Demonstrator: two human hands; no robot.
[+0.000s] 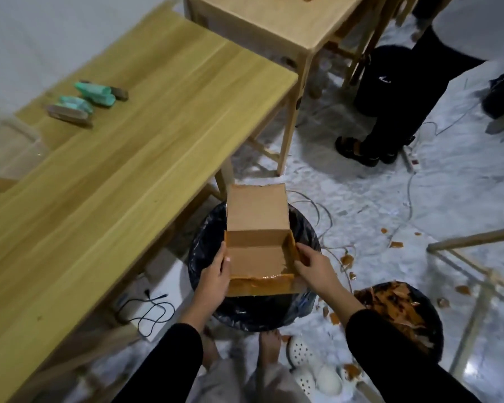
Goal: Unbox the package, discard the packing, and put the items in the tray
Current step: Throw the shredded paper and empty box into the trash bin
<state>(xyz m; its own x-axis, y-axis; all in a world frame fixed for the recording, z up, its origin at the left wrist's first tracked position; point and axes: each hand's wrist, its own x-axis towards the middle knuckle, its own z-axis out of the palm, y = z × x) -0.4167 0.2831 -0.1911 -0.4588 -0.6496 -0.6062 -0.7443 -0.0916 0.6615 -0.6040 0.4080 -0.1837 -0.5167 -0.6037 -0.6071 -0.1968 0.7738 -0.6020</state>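
An open brown cardboard box [256, 245], empty inside with brown tape along its edges, hangs over a bin lined with a black bag [303, 228]. My left hand [214, 274] grips the box's left wall and my right hand [312, 264] grips its right wall. Two green-wrapped items [96, 93] [70, 107] lie on the long wooden table [128, 170] at the left. A clear plastic tray [9, 146] stands at the table's far left edge, partly cut off.
A second bin [402, 312] full of brown tape scraps stands to the right. Tape bits and cables litter the white floor. Another person's dark legs [384, 112] stand at upper right. A second wooden table [274, 21] is behind. White clogs [303, 365] lie by my feet.
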